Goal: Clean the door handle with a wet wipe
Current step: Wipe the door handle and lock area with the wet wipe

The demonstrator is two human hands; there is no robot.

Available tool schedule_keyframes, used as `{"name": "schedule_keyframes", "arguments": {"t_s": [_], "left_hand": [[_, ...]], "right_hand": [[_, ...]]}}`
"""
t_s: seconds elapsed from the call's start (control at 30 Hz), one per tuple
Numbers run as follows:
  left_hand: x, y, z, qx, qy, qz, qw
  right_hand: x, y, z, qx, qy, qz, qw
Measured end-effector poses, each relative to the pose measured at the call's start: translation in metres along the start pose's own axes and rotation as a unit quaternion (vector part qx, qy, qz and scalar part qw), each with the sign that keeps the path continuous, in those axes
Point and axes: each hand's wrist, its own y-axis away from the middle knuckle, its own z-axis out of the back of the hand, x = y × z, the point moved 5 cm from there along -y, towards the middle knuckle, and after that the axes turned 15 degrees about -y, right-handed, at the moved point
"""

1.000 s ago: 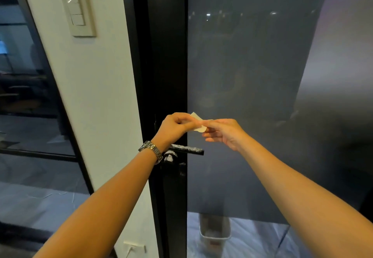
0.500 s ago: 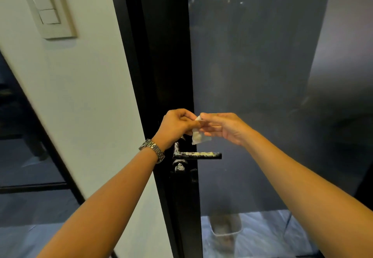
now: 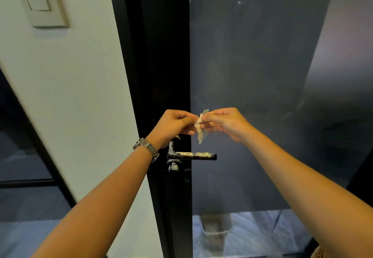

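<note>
Near the middle of the frame, both hands meet at a small wet wipe (image 3: pixel 200 128), a thin, pale, crumpled scrap that hangs in a narrow twisted strip with a pointed lower tip. The left hand (image 3: pixel 173 125) pinches it from the left side with curled fingers, and the right hand (image 3: pixel 228 123) pinches its upper edge from the right, fingers bent around it. A metal link wristwatch (image 3: pixel 146 148) sits on the left wrist.

Just below the hands, not touched by either, the door handle (image 3: pixel 191 155) juts rightward as a slim, straight black lever. Its top face is crusted with a rough, whitish, flaky coating, and the same speckled residue marks the vertical neck at its left end and the small round fitting (image 3: pixel 173 166) beneath it.

The handle is mounted on a glossy black door frame (image 3: pixel 167 55) running up the centre. To the right lies a smooth, dark frosted glass panel (image 3: pixel 252 76). At the upper left, a cream plastic light switch plate (image 3: pixel 39 1) sits on a matte white wall (image 3: pixel 76 86). A pale bin (image 3: pixel 216 225) shows blurrily through the glass at the bottom.
</note>
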Motion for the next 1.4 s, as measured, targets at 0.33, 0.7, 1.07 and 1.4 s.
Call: {"name": "schedule_keyframes", "arguments": {"t_s": [0.33,0.7,1.07,1.4], "left_hand": [[-0.009,-0.005,-0.008,0.05,-0.075,0.0,0.996],[-0.003,-0.007,-0.018,0.066,0.084,0.052,0.993],[-0.003,-0.013,-0.027,-0.01,0.045,0.04,0.998],[-0.001,-0.017,-0.029,-0.028,0.018,0.066,0.997]], "right_hand": [[0.005,0.001,0.009,0.035,0.024,-0.036,0.998],[0.003,0.005,0.015,0.035,0.009,-0.013,0.999],[-0.001,-0.001,0.022,-0.078,0.088,0.062,0.991],[-0.001,-0.002,0.021,-0.059,0.017,0.043,0.997]]}}
